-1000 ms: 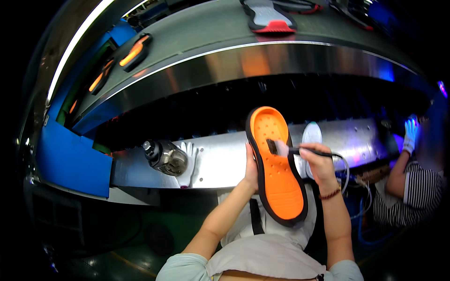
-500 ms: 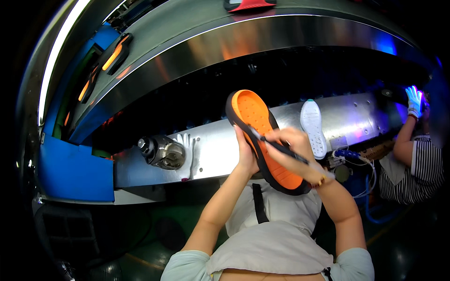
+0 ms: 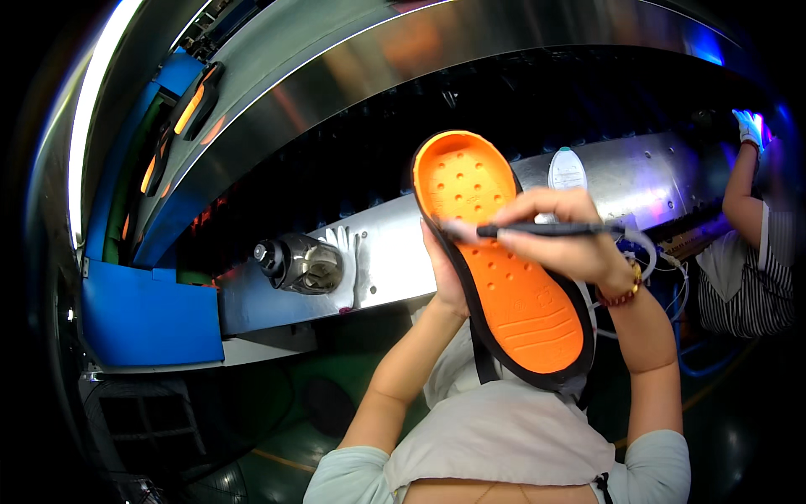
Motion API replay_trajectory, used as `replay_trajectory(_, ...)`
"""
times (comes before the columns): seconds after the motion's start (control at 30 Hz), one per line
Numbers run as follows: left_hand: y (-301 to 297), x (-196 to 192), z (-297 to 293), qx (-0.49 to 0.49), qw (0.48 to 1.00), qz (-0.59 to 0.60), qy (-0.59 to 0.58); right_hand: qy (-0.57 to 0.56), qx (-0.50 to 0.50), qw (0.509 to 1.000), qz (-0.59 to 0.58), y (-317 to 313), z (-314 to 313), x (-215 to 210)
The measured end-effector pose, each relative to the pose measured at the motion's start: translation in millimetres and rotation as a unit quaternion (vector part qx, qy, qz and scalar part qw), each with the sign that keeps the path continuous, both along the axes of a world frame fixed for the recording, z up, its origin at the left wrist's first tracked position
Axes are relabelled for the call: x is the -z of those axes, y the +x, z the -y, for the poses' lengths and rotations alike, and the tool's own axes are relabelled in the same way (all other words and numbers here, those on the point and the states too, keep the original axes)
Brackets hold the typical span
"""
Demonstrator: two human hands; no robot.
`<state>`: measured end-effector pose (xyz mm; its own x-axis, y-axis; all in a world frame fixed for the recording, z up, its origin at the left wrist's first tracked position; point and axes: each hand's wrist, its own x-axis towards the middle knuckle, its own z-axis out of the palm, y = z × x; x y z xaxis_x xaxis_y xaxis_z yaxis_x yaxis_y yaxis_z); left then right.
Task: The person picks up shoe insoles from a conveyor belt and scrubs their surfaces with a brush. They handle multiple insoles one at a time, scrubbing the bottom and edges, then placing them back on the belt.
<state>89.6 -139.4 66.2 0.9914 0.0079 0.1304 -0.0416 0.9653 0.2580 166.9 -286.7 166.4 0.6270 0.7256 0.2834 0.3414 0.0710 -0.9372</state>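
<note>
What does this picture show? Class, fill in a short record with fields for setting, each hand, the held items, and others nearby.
Setting: curved steel conveyor bench
Left hand: grips the edge of an orange rubber shoe sole with black rim, tread side up
Right hand: holds a thin black pen-like tool across the sole
Tool tip: on the sole's left part
On the bench: dark glass jar, white insole-shaped piece
Nearby: another person's white-gloved hand, far right

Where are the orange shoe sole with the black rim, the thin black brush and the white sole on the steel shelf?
orange shoe sole with black rim [image 3: 512,302], head view, mid tread.
thin black brush [image 3: 546,228], head view, handle.
white sole [image 3: 567,170], head view, its middle.
</note>
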Motion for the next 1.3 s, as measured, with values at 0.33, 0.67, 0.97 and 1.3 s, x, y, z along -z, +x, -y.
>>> replay_trajectory(0.33, 0, -16, -9, -0.148, 0.976, -0.090, 0.134, -0.020, -0.046, 0.999, 0.005, -5, 11, 0)
replay_trajectory(0.67, 9, -30, -20, -0.295, 0.925, -0.112, 0.212, 0.014, -0.079, 0.995, 0.058, -10, 19, 2)
replay_trajectory(0.97, 10, -41, -30, -0.306, 0.927, -0.081, 0.203, 0.038, -0.099, 0.994, -0.021, -8, 28, 2)
replay_trajectory(1.3, 8, -58, -34, -0.330, 0.920, -0.063, 0.203, -0.010, -0.169, 0.985, 0.041, -6, 51, 15)
